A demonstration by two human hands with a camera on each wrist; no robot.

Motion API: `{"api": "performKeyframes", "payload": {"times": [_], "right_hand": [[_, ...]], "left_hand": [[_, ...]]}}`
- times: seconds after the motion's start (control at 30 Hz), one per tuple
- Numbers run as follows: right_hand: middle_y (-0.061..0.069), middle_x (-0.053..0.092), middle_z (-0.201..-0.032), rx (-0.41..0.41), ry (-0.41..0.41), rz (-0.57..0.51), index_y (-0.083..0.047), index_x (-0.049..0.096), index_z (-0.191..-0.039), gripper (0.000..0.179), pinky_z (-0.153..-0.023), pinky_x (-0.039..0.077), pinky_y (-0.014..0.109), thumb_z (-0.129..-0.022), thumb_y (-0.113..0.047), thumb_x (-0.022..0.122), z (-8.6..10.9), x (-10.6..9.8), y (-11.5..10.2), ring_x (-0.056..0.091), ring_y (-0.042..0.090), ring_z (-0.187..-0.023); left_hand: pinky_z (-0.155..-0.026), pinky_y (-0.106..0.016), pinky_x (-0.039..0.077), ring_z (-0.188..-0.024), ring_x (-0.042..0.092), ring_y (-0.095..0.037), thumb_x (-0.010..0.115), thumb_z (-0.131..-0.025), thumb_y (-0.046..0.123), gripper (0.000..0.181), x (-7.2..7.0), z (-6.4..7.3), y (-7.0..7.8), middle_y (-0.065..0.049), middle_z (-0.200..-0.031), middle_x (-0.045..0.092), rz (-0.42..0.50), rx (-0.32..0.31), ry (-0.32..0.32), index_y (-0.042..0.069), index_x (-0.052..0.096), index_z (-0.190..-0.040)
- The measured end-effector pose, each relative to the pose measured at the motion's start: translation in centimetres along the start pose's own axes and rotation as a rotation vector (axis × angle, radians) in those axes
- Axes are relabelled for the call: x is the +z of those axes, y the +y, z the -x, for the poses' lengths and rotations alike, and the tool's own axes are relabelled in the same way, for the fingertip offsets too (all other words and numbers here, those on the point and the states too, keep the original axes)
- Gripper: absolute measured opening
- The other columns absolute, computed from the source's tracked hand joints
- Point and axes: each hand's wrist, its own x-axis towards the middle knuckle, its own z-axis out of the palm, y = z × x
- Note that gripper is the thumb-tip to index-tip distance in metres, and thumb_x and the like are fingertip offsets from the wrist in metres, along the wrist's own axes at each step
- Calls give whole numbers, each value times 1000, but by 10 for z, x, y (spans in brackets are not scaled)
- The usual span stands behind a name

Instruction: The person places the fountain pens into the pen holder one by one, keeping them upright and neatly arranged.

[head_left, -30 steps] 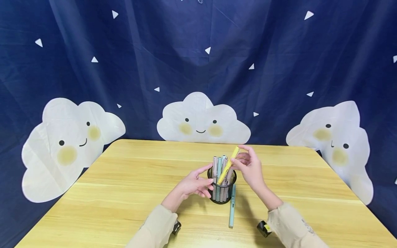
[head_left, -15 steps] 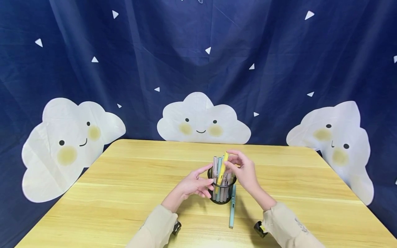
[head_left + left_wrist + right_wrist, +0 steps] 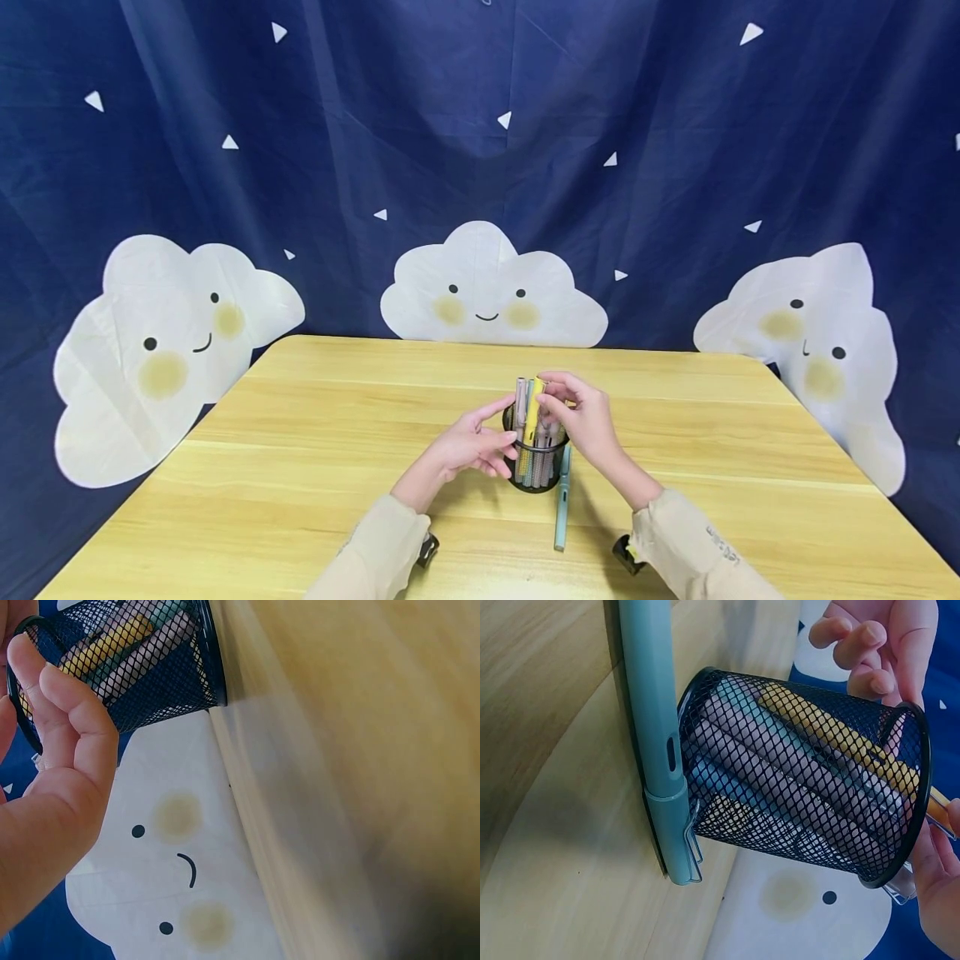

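A black mesh pen holder (image 3: 537,473) stands upright on the table, with several pens in muted pink and blue-green (image 3: 521,407) inside. My left hand (image 3: 467,443) holds its rim at the left, thumb in front and index finger reaching back; the other fingers are loosely bent. With thumb and fingers my right hand (image 3: 588,418) pinches the upper end of a yellow pen (image 3: 532,417), whose lower part is inside the holder. In the right wrist view the yellow pen shows slanting behind the mesh (image 3: 810,720). A teal capped pen (image 3: 651,697) lies on the table beside the holder.
The light wooden table (image 3: 337,417) carries the holder. Behind it hangs a dark blue curtain (image 3: 420,108) with white clouds and small triangles. A black wrist device (image 3: 628,554) sits under the right sleeve, another (image 3: 427,550) under the left.
My right hand has moved left and down, bringing the yellow pen deeper into the holder and more upright. The left hand, holder and teal pen stay in place.
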Motion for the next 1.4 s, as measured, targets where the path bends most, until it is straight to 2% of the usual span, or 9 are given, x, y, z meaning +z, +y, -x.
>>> {"api": "performKeyframes", "payload": {"times": [0.13, 0.33, 0.57, 0.67, 0.77, 0.87, 1.0, 1.17, 1.4], "right_hand": [[23, 58, -75, 6, -2, 25, 15, 58, -97, 21, -49, 53, 39, -76, 16, 60, 0, 0, -4, 57, 40, -60], [19, 57, -74, -67, 20, 119, 13, 62, -92, 18, -45, 52, 34, -74, 15, 63, 0, 0, -6, 55, 33, -57], [9, 60, -78, -77, 17, 180, 4, 69, -86, 11, -39, 46, 20, -75, 5, 67, 0, 0, 26, 52, 18, -51], [8, 60, -79, -66, 19, 183, 3, 69, -85, 10, -40, 47, 22, -75, 4, 68, 0, 0, 30, 53, 16, -53], [11, 59, -78, -59, 24, 186, 7, 67, -84, 10, -41, 49, 26, -75, 8, 66, 1, -1, 13, 53, 21, -54], [10, 58, -77, -50, 29, 188, 7, 67, -85, 11, -44, 50, 25, -75, 9, 65, 2, -3, 12, 54, 21, -58], [5, 57, -76, -42, 18, 160, 2, 68, -88, 11, -44, 50, 23, -77, 3, 66, 3, -7, 30, 54, 14, -60], [3, 58, -76, -32, 37, 155, 0, 69, -88, 11, -46, 50, 23, -78, 2, 66, 4, -11, 33, 51, 10, -64], [7, 59, -73, 14, 64, 153, 5, 67, -85, 9, -41, 46, 22, -77, 6, 65, 8, -16, 16, 50, 10, -59]], "left_hand": [[-49, -23, 50, -52, 60, -16, 57, -87, 14, 65, 0, 0, 1, -13, -77, 64, -2, -4, 1, 18, 23, -143], [-49, -23, 49, -52, 60, -16, 57, -88, 13, 66, 0, -1, 1, -12, -76, 64, -10, -4, 0, 19, 22, -143], [-50, -23, 50, -53, 60, -16, 58, -87, 14, 67, 0, 0, 2, -19, -82, 63, -16, -5, -4, 19, 22, -143], [-50, -23, 50, -53, 60, -16, 58, -87, 14, 67, 0, 0, 2, -20, -82, 63, -18, -6, -1, 19, 22, -143], [-50, -23, 50, -53, 60, -16, 58, -87, 14, 67, 0, 0, 2, -20, -82, 63, -22, -7, 1, 19, 21, -143], [-50, -23, 50, -53, 61, -16, 59, -86, 14, 68, 0, 0, 1, -19, -82, 63, -22, -6, 2, 19, 21, -143], [-50, -22, 50, -54, 61, -16, 59, -86, 15, 68, 0, 0, 1, -18, -81, 63, -17, -6, 5, 19, 22, -143], [-50, -22, 50, -53, 61, -16, 60, -86, 15, 68, 1, 1, 1, -17, -80, 64, -17, -5, 10, 19, 23, -143], [-49, -23, 50, -53, 61, -17, 60, -86, 14, 67, 1, 2, 1, -20, -82, 63, -10, -4, 10, 19, 24, -142]]}}
